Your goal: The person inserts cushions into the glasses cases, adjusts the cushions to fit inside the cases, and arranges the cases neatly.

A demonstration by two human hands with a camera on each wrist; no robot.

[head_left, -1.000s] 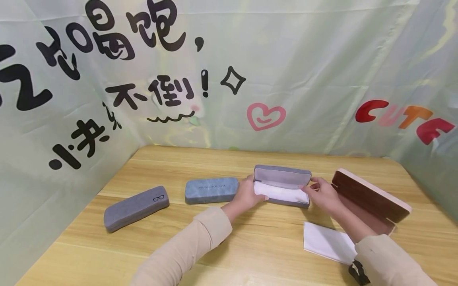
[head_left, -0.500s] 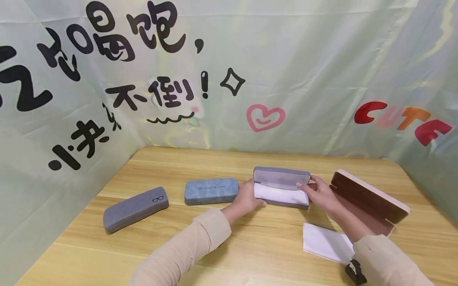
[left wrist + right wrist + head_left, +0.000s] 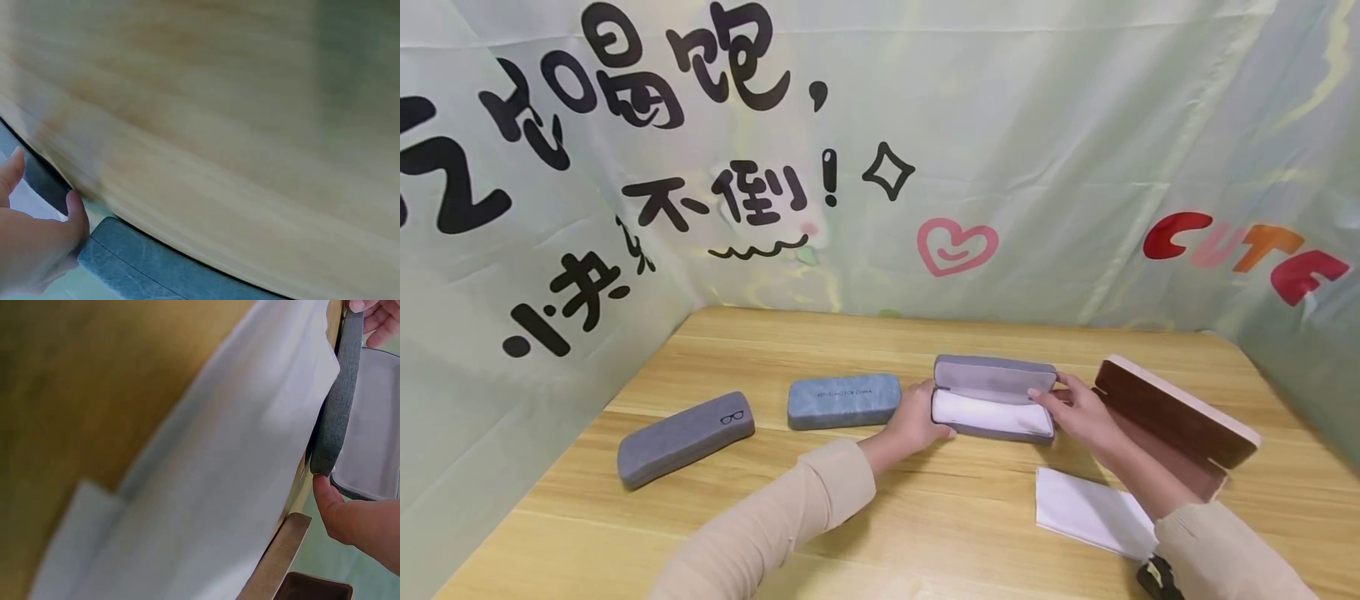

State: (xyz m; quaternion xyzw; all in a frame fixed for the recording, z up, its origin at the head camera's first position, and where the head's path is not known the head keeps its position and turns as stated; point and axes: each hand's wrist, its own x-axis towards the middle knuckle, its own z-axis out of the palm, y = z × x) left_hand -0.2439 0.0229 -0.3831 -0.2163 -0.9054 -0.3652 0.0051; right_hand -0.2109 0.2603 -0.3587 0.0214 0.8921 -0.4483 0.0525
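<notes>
An open grey glasses case [image 3: 996,375] lies on the table with its lid raised; a folded white cloth [image 3: 988,412] lies inside its base. My left hand [image 3: 916,421] grips the case's left end, thumb at the front edge. At the other end, my right hand [image 3: 1081,410] pinches the lid, thumb on the lining and fingers behind it. In the left wrist view, my left hand [image 3: 40,244] sits between the held case and a blue glasses case [image 3: 137,256]. The right wrist view catches my right hand [image 3: 362,522] touching the case's corner [image 3: 331,450].
Left of the held case lie the closed blue glasses case [image 3: 844,402] and a closed grey one [image 3: 687,437] with a spectacles print. To the right stands an open pink case [image 3: 1180,408] with brown lining. Another folded white cloth [image 3: 1086,508] lies near my right forearm. Printed curtains [image 3: 1037,125] border the table.
The grey case has shifted slightly toward me and to the right, both hands staying on it. My left thumb has slid off the white cloth to the case's front edge.
</notes>
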